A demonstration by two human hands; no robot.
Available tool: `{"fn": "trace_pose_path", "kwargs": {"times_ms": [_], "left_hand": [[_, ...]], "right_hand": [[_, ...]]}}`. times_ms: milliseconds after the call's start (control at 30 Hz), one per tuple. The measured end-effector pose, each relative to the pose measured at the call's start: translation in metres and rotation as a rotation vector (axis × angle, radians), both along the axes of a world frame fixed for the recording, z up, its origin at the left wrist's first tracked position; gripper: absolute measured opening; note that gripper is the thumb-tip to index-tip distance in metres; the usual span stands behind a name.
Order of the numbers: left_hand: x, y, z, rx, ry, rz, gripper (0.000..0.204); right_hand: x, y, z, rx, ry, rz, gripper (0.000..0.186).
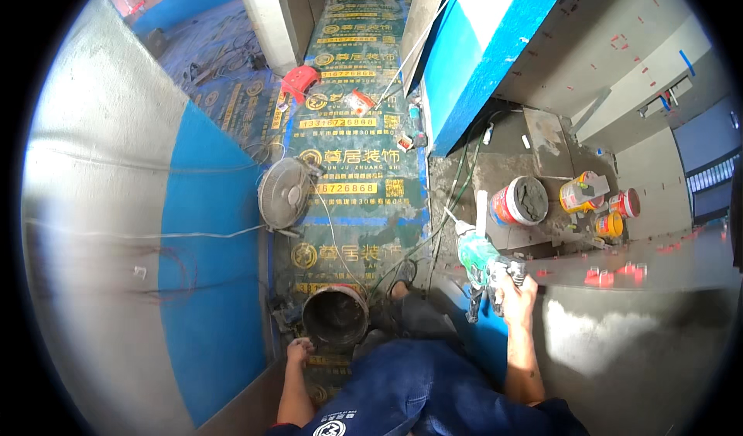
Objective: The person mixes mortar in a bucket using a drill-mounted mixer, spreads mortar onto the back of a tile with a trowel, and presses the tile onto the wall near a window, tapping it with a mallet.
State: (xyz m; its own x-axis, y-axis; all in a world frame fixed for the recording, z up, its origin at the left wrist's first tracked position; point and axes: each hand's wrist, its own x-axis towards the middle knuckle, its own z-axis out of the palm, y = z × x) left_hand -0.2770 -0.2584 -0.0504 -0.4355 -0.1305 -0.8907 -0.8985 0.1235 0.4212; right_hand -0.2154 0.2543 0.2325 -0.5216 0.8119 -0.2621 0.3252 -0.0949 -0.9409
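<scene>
My right hand [518, 298] is wrapped round the rear handle of a green and black power drill [480, 256]. The drill is held up beside the wall, its nose toward the far left, and a side handle hangs below its body. Low on the left, my left hand [299, 349] is closed, its fingers curled; what they hold, if anything, is hidden. Just right of that hand stands a large bucket [336, 317], dark and grimy inside, by my legs.
A round fan [283, 194] stands against the blue-and-white wall. A red plastic stool [299, 82] lies farther along the green floor covering [364, 212]. At right are a bucket of grey mortar [520, 202], a yellow bucket [582, 194] and smaller pails. Hoses and cables cross the floor.
</scene>
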Motion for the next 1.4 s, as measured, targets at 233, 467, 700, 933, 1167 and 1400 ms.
{"fn": "trace_pose_path", "kwargs": {"times_ms": [233, 467, 700, 933, 1167, 1400], "left_hand": [[-0.041, 0.07, 0.005, 0.193, -0.071, -0.205, 0.015], [-0.177, 0.174, -0.018, 0.004, -0.136, -0.384, 0.018], [-0.366, 0.292, -0.015, 0.007, 0.046, -0.783, 0.014], [-0.548, 0.433, 0.017, -0.119, 0.035, -0.983, 0.012], [-0.605, 0.582, 0.003, 0.067, 0.297, -1.06, 0.021], [-0.522, 0.746, 0.011, 0.002, 0.901, -1.701, 0.035]], "right_hand": [[-0.054, 0.087, -0.049, -0.146, 0.13, -0.176, 0.007], [-0.071, 0.151, -0.033, -0.11, 0.076, -0.33, 0.005], [-0.098, 0.195, -0.005, -0.045, 0.035, -0.58, 0.012], [-0.113, 0.218, 0.021, 0.158, -0.008, -0.863, 0.011], [-0.122, 0.299, 0.018, 0.141, -0.036, -0.894, 0.012], [-0.107, 0.448, -0.014, 0.015, -0.249, -0.802, 0.02]]}}
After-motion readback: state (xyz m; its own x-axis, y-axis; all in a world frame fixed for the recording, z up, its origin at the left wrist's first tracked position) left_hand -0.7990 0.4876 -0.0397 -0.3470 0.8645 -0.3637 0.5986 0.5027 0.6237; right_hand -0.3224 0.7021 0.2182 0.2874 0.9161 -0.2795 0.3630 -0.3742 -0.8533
